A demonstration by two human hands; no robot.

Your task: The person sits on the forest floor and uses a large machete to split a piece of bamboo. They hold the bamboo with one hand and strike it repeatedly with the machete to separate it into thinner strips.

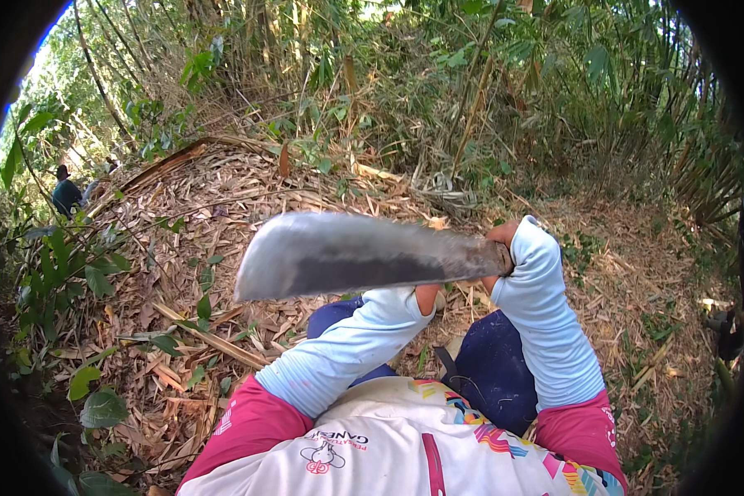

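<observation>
A broad machete [364,248] is raised in front of me, its blade lying nearly level and pointing left, slightly blurred. My right hand [503,233] is closed around its handle end, though most of the handle is hidden. Below the blade, only a bit of my left hand [427,298] shows past a pale blue sleeve. Its fingers are hidden behind the machete, so whether it holds anything does not show.
Dry leaves and split bamboo pieces [211,337] cover the ground. Tall bamboo [438,74] stands ahead, with green plants [66,264] on the left. A person [66,192] in dark clothing is far left. My knees [498,364] are bent below the blade.
</observation>
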